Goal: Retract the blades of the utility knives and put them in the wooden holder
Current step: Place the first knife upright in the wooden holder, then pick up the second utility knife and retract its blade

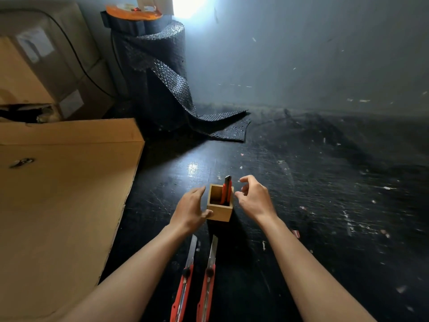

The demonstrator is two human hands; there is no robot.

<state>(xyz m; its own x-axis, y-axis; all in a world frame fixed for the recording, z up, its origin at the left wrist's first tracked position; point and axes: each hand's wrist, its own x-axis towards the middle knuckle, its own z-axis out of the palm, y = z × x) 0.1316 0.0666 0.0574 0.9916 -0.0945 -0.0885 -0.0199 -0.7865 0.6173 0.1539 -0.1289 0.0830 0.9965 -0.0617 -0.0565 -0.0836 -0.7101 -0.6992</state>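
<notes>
The two red utility knives lying near, left one (183, 280) and right one (207, 281), run off the bottom edge, handle ends unseen. The square wooden holder (219, 211) hides the lower part of the upright red knife (226, 190). The large cardboard box (58, 194) is cut by the left edge.
</notes>
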